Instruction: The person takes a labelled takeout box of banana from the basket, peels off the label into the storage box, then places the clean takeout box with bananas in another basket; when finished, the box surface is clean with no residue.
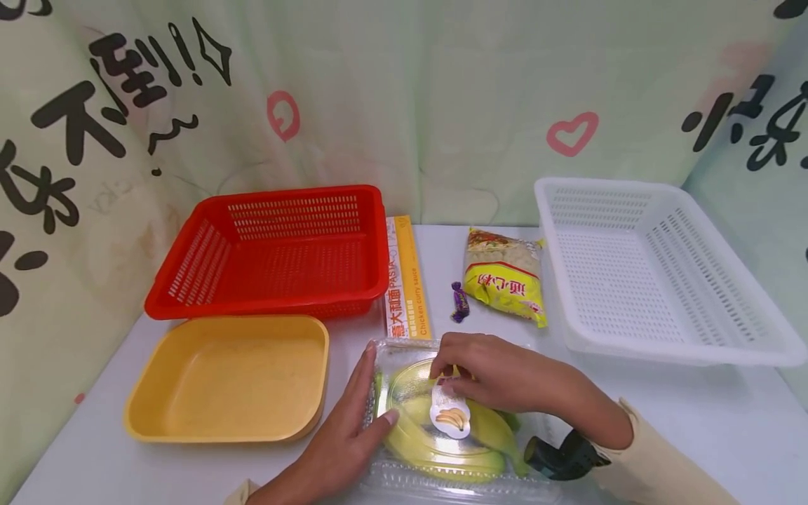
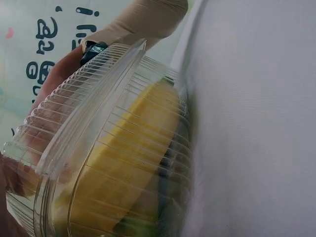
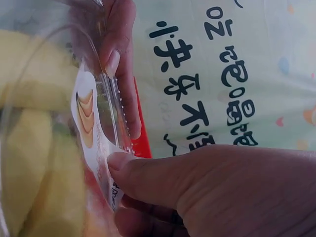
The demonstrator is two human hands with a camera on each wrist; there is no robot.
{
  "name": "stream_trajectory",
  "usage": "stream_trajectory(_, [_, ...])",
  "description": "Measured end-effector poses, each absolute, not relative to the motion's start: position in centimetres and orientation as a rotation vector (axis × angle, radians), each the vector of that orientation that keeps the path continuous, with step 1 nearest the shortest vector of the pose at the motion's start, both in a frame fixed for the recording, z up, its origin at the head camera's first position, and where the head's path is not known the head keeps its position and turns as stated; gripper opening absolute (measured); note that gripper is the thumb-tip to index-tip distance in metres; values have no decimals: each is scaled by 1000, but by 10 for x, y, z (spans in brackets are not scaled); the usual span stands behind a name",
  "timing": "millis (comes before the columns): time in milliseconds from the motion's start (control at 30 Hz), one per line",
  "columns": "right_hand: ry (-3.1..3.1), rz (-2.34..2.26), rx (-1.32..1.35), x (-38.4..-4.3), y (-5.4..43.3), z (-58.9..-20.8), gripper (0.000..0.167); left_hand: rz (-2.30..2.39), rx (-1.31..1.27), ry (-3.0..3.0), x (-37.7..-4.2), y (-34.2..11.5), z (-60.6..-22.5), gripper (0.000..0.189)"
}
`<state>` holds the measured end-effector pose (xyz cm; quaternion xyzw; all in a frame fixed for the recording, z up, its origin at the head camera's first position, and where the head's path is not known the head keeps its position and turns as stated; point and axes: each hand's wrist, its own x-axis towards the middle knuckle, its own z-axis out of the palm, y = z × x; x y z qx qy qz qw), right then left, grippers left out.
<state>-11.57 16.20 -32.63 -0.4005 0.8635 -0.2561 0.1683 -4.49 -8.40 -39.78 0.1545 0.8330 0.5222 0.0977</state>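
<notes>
A clear plastic clamshell box (image 1: pixel 454 485) lies in front of me, with yellow bananas (image 1: pixel 413 449) inside. On its lid is a white label (image 1: pixel 449 415) with a picture of bananas. My right hand (image 1: pixel 495 372) pinches the label's far end between thumb and fingers; in the right wrist view that end of the label (image 3: pixel 89 123) stands up from the lid. My left hand (image 1: pixel 344 435) rests against the box's left side, fingers straight, thumb on the lid. Through the ribbed side in the left wrist view, a banana (image 2: pixel 123 158) shows.
Left of the box stands a yellow basin (image 1: pixel 230 379), with a red basket (image 1: pixel 297 273) behind it. Beyond the box are an orange-and-white pasta box (image 1: pixel 407 280), a purple-wrapped candy (image 1: pixel 460 303) and a yellow bag of pasta (image 1: pixel 505 277). A white basket (image 1: pixel 606 280) is at right.
</notes>
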Motion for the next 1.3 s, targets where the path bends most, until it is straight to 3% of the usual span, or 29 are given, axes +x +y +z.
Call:
stream_trajectory(100, [2484,-735,-1183,-116,165,-328,4,1555,443,2456,-44,-83,-398,82])
stream_trajectory(1300, [2240,-1326,-1133,-120,211,-324,7,1474,444,2449,-45,-87,-390,82])
